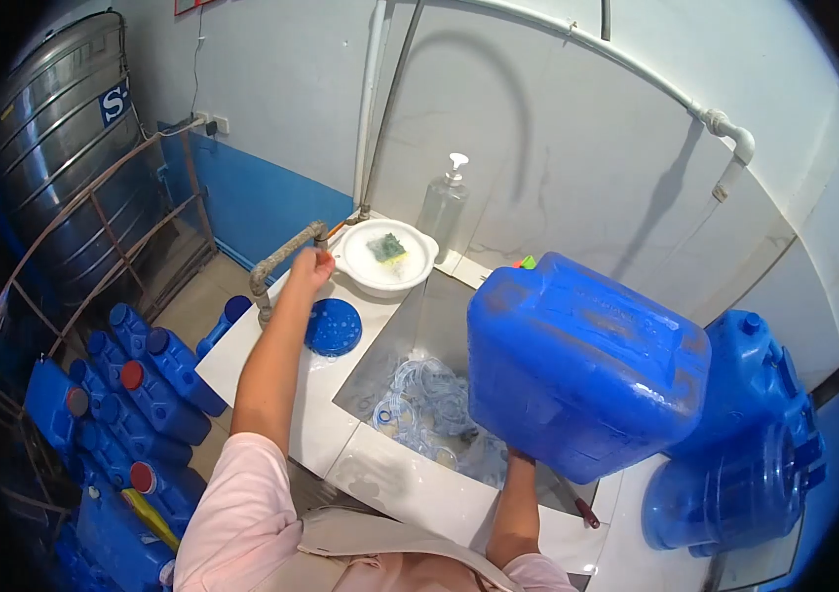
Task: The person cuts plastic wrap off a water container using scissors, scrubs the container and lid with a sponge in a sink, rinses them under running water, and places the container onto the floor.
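Observation:
A large blue water jug is held up on its side over the sink. My right hand is under its near lower edge, the fingers mostly hidden by the jug. My left hand is closed, fingers bent together, between a bent metal pipe and the handle of a white bowl. What the left fingers pinch, if anything, is too small to tell. A green and yellow sponge lies in suds in the bowl. A round blue lid rests on the counter below.
Clear round plastic pieces lie in the sink. Behind the bowl stands a pump bottle. More blue jugs are at the right, and several blue containers crowd the floor at left near a steel tank. A brown handle shows at the sink's front edge.

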Available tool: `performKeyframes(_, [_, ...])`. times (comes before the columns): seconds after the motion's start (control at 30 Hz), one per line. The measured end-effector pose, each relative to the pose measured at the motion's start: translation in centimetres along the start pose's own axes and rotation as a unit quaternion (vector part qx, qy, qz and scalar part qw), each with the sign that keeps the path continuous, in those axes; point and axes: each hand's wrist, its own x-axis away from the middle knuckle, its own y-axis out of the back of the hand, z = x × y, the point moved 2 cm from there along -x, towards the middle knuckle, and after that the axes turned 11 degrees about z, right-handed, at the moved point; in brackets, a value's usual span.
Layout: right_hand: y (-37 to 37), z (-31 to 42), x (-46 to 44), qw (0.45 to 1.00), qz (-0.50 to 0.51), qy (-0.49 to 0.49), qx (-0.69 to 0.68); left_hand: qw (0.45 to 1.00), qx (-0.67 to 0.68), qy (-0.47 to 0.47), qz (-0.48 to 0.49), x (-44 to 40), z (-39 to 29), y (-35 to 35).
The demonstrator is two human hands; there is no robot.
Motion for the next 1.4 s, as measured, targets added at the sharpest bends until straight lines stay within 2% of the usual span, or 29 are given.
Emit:
performKeyframes(0.13, [0.1, -0.3, 0.0, 1.0, 0.001, -0.004, 0.003, 0.997, 0.05, 0.025, -0.044, -0.2, -1.3, -0.3])
performKeyframes(0.23, [0.2, -0.6, 0.2, 1.0, -0.001, -0.005, 0.003, 0.998, 0.064, -0.008, -0.005, 0.1, -0.4, 0.3])
performKeyframes(0.3, [0.1, -0.8, 0.3, 1.0, 0.0, -0.006, 0.004, 0.997, -0.069, -0.039, 0.013, 1.6, 0.1, -0.4])
performKeyframes(0.33, [0.2, -0.8, 0.2, 1.0, 0.001, -0.004, 0.005, 0.997, -0.069, -0.036, 0.011, 2.6, 0.6, -1.0])
performKeyframes(0.37, [0.2, -0.7, 0.1, 1.0, 0.002, -0.003, 0.007, 0.985, -0.158, -0.065, -0.002, 4.8, 0.6, -2.3])
performKeyframes(0.43, [0.1, -0.6, -0.1, 1.0, 0.003, -0.001, 0.01, 0.936, -0.326, -0.133, -0.013, 5.5, 1.2, -2.3])
performKeyframes(0.47, [0.0, -0.7, -0.1, 1.0, 0.004, -0.002, 0.011, 0.935, -0.33, -0.126, -0.013, 5.1, 1.2, -1.6])
performKeyframes(0.53, [-0.1, -0.7, -0.1, 1.0, 0.005, -0.003, 0.012, 0.852, -0.485, -0.196, 0.019, 4.4, 1.2, -1.1])
performKeyframes(0.57, [-0.2, -0.6, -0.1, 1.0, 0.004, -0.002, 0.014, 0.809, -0.551, -0.203, -0.033, 4.7, 1.2, -1.2])
performKeyframes(0.6, [-0.2, -0.6, -0.2, 1.0, 0.005, -0.002, 0.015, 0.809, -0.553, -0.198, -0.03, 5.3, 1.3, -1.4])
performKeyframes(0.67, [-0.4, -0.5, -0.3, 1.0, 0.004, -0.001, 0.016, 0.746, -0.602, -0.284, -0.023, 6.1, 1.4, -1.9])
performKeyframes(0.7, [-0.3, -0.5, -0.2, 1.0, 0.004, -0.002, 0.016, 0.719, -0.632, -0.29, -0.017, 6.0, 1.2, -1.9])
performKeyframes(0.8, [-0.4, -0.6, -0.2, 1.0, 0.0, -0.002, 0.014, 0.717, -0.617, -0.324, -0.002, 6.2, 1.7, -2.0])
performKeyframes(1.13, [0.1, -0.7, 0.0, 1.0, -0.005, -0.004, 0.009, 0.664, -0.679, -0.311, 0.022, 6.6, 1.6, -2.6])
performKeyframes(1.4, [0.1, -0.7, 0.0, 1.0, -0.007, -0.003, 0.011, 0.666, -0.685, -0.295, 0.024, 6.5, 1.7, -2.7])
